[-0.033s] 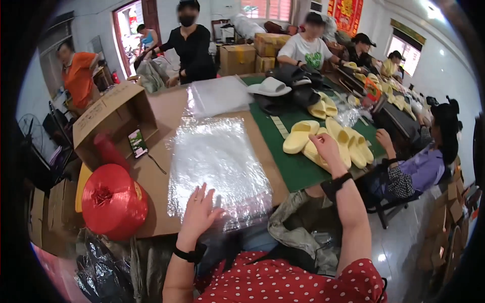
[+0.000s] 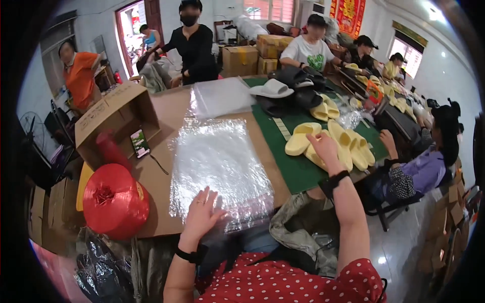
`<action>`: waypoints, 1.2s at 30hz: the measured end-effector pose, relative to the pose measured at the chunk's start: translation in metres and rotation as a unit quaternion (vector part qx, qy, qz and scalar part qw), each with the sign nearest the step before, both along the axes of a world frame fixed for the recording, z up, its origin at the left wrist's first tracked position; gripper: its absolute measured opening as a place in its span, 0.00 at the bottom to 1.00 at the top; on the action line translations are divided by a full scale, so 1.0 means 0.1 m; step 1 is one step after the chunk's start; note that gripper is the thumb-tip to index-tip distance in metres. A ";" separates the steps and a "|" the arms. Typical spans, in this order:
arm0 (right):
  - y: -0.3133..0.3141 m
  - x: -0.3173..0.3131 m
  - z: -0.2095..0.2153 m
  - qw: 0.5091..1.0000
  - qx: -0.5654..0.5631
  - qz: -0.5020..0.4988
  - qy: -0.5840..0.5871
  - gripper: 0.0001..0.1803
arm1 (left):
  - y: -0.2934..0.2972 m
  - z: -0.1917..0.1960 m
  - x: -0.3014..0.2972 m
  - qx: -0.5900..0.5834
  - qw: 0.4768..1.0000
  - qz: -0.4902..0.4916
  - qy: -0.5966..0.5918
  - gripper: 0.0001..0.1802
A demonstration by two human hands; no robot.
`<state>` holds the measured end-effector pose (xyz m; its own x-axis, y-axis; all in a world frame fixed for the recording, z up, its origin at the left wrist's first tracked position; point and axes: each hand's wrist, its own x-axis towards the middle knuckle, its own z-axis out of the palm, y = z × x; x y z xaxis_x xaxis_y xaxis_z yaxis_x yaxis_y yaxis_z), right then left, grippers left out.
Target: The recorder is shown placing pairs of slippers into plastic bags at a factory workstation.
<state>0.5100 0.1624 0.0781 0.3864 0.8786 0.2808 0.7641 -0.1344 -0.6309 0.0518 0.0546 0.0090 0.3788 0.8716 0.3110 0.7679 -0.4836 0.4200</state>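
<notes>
My left hand (image 2: 202,214) lies flat, fingers apart, on the near part of a stack of clear plastic bags (image 2: 217,161). My right hand (image 2: 326,150) reaches over the yellow slippers on the green mat (image 2: 298,174). Its fingers curl onto a yellow slipper (image 2: 314,155), whose gripped part is partly hidden under them. Another yellow slipper (image 2: 299,144) lies just left of that hand, and a yellow pair (image 2: 357,149) sits to its right.
A red twine roll (image 2: 113,202), an open cardboard box (image 2: 111,118) and a phone (image 2: 140,143) stand at the left. More clear bags (image 2: 220,96) lie farther back. Black slippers (image 2: 305,96) pile beyond the yellow ones. A co-worker in purple (image 2: 422,169) sits at the right.
The whole view has shifted slightly to the right. My right hand has come a little left over the yellow slippers; my left hand stays on the bags.
</notes>
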 end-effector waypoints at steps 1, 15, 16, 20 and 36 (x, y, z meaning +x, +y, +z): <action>0.19 -0.13 -0.03 0.996 -0.011 -0.067 -0.060 0.37 | -0.02 -0.11 -0.03 -0.017 1.000 0.000 0.020 0.33; 0.62 -0.02 -0.14 0.971 0.137 -0.089 -0.175 0.14 | -0.11 -0.30 -0.10 0.012 1.000 0.019 -0.012 0.36; 0.53 -0.09 -0.04 0.972 0.131 -0.085 -0.177 0.14 | -0.09 -0.32 -0.10 0.025 1.000 0.009 -0.013 0.36; 0.24 -0.74 0.41 0.971 0.221 0.069 -0.055 0.09 | -0.09 -0.30 -0.10 0.024 0.999 0.018 -0.015 0.37; -0.25 -1.70 -0.47 0.878 0.074 0.459 -0.109 0.16 | -0.09 -0.30 -0.07 0.009 1.000 0.025 0.005 0.39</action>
